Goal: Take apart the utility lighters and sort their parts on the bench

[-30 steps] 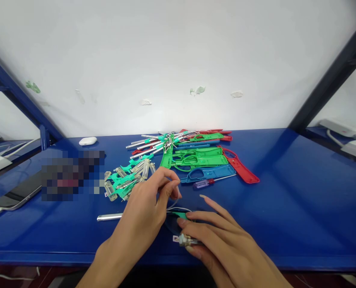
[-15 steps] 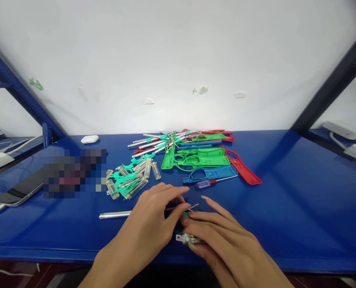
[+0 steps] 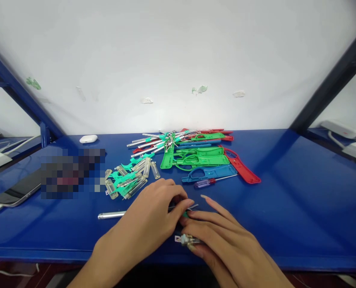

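Observation:
Between thumb and bent fingers, my left hand (image 3: pixel 151 212) pinches the inner end of a utility lighter's silver metal tube (image 3: pixel 110 215), which sticks out leftward beneath the palm. A thin wire (image 3: pixel 193 207) and a bit of green plastic (image 3: pixel 185 215) show by the thumb tip; most of that end is hidden. My right hand (image 3: pixel 226 236) is closed on a clear lighter fuel tank (image 3: pixel 191 240), valve end pointing left, held between thumb and fingers. Its index finger stretches out freely, while other fingertips touch the green plastic beside the left thumb.
Beyond the left hand lie several clear tanks with green parts (image 3: pixel 127 182). Behind are metal tubes (image 3: pixel 148 144), green casing halves (image 3: pixel 205 158), a blue casing (image 3: pixel 209 173), a red casing (image 3: pixel 245 170) and a screwdriver (image 3: pixel 205 183). A phone (image 3: pixel 16 192) and white case (image 3: pixel 88 139) are left.
My left hand's index finger has curled in closer to the thumb. The right hand and the fuel tank look almost unchanged; the whole view has shifted slightly.

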Available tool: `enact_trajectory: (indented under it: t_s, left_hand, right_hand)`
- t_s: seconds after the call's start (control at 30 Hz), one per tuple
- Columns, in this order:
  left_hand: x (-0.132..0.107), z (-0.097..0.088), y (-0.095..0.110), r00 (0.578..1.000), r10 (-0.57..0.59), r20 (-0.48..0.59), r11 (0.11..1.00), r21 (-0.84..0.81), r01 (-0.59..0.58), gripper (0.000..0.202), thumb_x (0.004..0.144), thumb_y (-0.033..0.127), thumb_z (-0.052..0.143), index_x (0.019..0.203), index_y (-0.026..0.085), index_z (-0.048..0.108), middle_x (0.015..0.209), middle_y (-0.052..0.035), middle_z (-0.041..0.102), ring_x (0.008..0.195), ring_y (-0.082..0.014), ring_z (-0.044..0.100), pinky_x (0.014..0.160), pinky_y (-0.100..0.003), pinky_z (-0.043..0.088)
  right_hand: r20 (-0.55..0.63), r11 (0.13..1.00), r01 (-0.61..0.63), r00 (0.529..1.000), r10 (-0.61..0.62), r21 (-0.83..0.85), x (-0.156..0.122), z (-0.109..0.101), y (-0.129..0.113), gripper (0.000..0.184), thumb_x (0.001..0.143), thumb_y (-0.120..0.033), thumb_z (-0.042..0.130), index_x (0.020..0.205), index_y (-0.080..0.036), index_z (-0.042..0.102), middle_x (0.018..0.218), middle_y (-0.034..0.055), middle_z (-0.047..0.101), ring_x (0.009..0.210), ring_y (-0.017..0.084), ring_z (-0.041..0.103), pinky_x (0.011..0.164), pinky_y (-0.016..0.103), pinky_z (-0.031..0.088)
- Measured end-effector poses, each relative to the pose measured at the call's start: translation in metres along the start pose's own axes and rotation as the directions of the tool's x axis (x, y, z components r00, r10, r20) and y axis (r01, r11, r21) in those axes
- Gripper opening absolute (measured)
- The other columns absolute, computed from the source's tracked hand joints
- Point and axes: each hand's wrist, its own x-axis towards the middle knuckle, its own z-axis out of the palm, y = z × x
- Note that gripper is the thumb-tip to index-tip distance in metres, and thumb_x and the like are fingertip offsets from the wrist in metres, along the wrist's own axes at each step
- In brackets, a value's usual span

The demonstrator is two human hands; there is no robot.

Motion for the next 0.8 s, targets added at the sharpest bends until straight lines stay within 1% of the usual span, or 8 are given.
enact_trajectory:
  t_s: [0.13, 0.23, 0.33, 0.43, 0.5, 0.63, 0.7, 0.8]
  left_hand:
    - [0.018, -0.010, 0.008, 0.995, -0.031, 0.097, 0.992, 0.125, 0.019, 0.027, 0.099, 0.037, 0.070, 0.075, 0.024, 0.073, 0.071, 0.0016, 0.071, 0.069, -0.0191, 0.065, 0.060, -0.031, 0.041]
    - [0.029, -0.013, 0.011, 0.990, -0.031, 0.140, 0.988, 0.155, 0.009, 0.021, 0.092, 0.028, 0.076, 0.072, 0.024, 0.073, 0.063, 0.0013, 0.070, 0.059, -0.0189, 0.065, 0.052, -0.030, 0.037]
    - [0.034, -0.014, 0.015, 0.989, -0.026, 0.144, 0.982, 0.191, -0.002, 0.017, 0.085, 0.016, 0.075, 0.070, 0.024, 0.071, 0.065, -0.0007, 0.070, 0.059, -0.0200, 0.066, 0.050, -0.030, 0.036]
    - [0.033, -0.013, 0.021, 0.986, -0.008, 0.165, 0.971, 0.236, -0.032, 0.021, 0.083, 0.010, 0.070, 0.067, 0.024, 0.067, 0.066, -0.0027, 0.069, 0.058, -0.0211, 0.063, 0.050, -0.031, 0.034]
    - [0.032, -0.013, 0.025, 0.983, 0.002, 0.181, 0.965, 0.258, -0.049, 0.027, 0.082, 0.006, 0.065, 0.063, 0.024, 0.062, 0.063, -0.0029, 0.066, 0.055, -0.0206, 0.057, 0.050, -0.032, 0.031]
    - [0.030, -0.014, 0.027, 0.982, 0.020, 0.189, 0.963, 0.260, -0.069, 0.037, 0.076, -0.001, 0.057, 0.053, 0.024, 0.043, 0.055, -0.0001, 0.052, 0.050, -0.0177, 0.039, 0.052, -0.035, 0.023]
    - [0.031, -0.016, 0.024, 0.985, 0.022, 0.169, 0.970, 0.234, -0.062, 0.037, 0.079, 0.001, 0.057, 0.055, 0.024, 0.040, 0.057, 0.0003, 0.051, 0.051, -0.0176, 0.038, 0.053, -0.036, 0.023]
    - [0.029, -0.020, 0.017, 0.996, 0.000, 0.090, 0.986, 0.169, -0.016, 0.031, 0.095, 0.012, 0.051, 0.067, 0.024, 0.047, 0.064, 0.0006, 0.055, 0.057, -0.0187, 0.046, 0.056, -0.035, 0.028]
  right_hand:
    - [-0.009, 1.000, -0.008, 1.000, 0.008, -0.003, 0.000, 0.000, -0.001, 0.023, 0.111, -0.017, 0.054, 0.124, -0.022, 0.072, 0.117, -0.0009, 0.081, 0.115, 0.015, 0.075, 0.124, 0.033, 0.041]
    - [-0.008, 1.000, 0.004, 1.000, -0.004, -0.014, -0.002, 0.000, -0.001, 0.023, 0.110, -0.017, 0.055, 0.125, -0.023, 0.072, 0.123, -0.0008, 0.079, 0.118, 0.015, 0.074, 0.124, 0.033, 0.041]
    - [-0.015, 1.000, 0.005, 1.000, -0.005, 0.016, -0.003, 0.001, 0.000, 0.024, 0.108, -0.014, 0.056, 0.125, -0.023, 0.071, 0.124, -0.0017, 0.079, 0.119, 0.014, 0.073, 0.124, 0.032, 0.038]
    - [-0.009, 1.000, -0.003, 1.000, 0.003, 0.022, -0.002, 0.002, 0.000, 0.024, 0.108, -0.013, 0.056, 0.124, -0.024, 0.070, 0.122, -0.0027, 0.079, 0.119, 0.012, 0.073, 0.125, 0.029, 0.035]
    - [0.008, 1.000, -0.004, 1.000, 0.004, 0.008, -0.002, 0.001, 0.001, 0.023, 0.108, -0.014, 0.056, 0.124, -0.024, 0.070, 0.121, -0.0024, 0.079, 0.120, 0.012, 0.072, 0.125, 0.029, 0.034]
    - [0.029, 1.000, -0.002, 1.000, 0.003, -0.017, -0.003, 0.000, 0.000, 0.023, 0.110, -0.018, 0.055, 0.126, -0.024, 0.070, 0.123, -0.0022, 0.078, 0.122, 0.013, 0.071, 0.124, 0.030, 0.036]
    - [0.009, 1.000, 0.001, 1.000, 0.000, -0.031, -0.004, -0.001, 0.001, 0.022, 0.110, -0.019, 0.055, 0.125, -0.024, 0.071, 0.123, -0.0030, 0.079, 0.122, 0.013, 0.071, 0.123, 0.029, 0.039]
    - [-0.006, 0.997, 0.022, 1.000, -0.023, -0.074, -0.004, 0.000, 0.002, 0.021, 0.112, -0.022, 0.054, 0.123, -0.024, 0.072, 0.125, -0.0043, 0.079, 0.124, 0.014, 0.070, 0.122, 0.028, 0.041]
